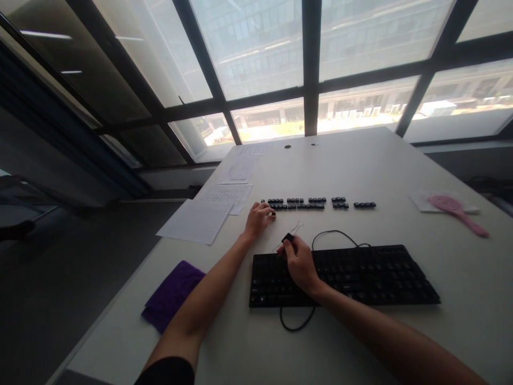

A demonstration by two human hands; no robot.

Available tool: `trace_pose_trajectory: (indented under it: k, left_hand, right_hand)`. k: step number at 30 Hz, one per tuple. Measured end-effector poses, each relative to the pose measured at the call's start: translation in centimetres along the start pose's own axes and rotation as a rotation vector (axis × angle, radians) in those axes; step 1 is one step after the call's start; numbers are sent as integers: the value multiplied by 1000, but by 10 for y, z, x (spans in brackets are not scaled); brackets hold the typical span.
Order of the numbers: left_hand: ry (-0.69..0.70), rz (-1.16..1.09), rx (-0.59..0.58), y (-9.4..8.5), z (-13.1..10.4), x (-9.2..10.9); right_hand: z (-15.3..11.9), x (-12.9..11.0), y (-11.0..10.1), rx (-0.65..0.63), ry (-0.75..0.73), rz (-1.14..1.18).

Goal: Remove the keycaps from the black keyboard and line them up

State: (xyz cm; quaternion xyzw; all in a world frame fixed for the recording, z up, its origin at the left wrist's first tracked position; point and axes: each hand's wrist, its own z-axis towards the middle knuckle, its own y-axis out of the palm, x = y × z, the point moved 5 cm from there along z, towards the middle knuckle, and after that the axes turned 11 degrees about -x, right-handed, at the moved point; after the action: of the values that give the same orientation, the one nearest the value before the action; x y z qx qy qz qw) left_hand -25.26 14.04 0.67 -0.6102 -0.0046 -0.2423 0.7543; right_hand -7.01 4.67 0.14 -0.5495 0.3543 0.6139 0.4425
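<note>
My left hand is at the left end of the rows of loose black keycaps, its fingers closed on a small black keycap just below the lower row. In my right hand is a wire keycap puller, pinched by its black part, with thin wire loops pointing up and away. That hand hovers over the left part of a black keyboard. The forearm and hand hide some of the keys, and dim light makes single keys hard to make out.
Printed sheets lie along the table's left edge. A folded purple cloth is beside my left forearm. The keyboard's black cable loops out in front and behind. On the right, a pink hairbrush rests partly on a white packet.
</note>
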Motion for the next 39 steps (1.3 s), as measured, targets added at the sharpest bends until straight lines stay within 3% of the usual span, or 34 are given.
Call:
trace_pose_trajectory:
  k: [9, 18, 21, 24, 27, 31, 34, 39]
  left_hand:
    - [-101, 51, 113, 2, 9, -21]
    - [-169, 11, 159, -3, 4, -22]
    - [-187, 3, 204, -17, -7, -10]
    - [-155, -42, 211, -32, -30, 18]
    - [-104, -143, 128, -38, -62, 55]
    - [-115, -294, 1, -30, -104, 89]
    - [-139, -367, -23, -20, -120, 97]
    - [-144, -375, 15, -14, -123, 96]
  right_hand:
    - [0, -6, 0, -27, 0, 6]
    - [0, -5, 0, -40, 1, 4]
    - [2, -5, -1, -41, -3, 25]
    - [5, -11, -3, -85, -24, 1]
    - [3, -17, -5, -180, -62, -128]
    - [-6, -17, -7, -253, -96, -271]
    - [-10, -14, -4, -300, -129, -301]
    - [-18, -18, 6, -393, -231, -447]
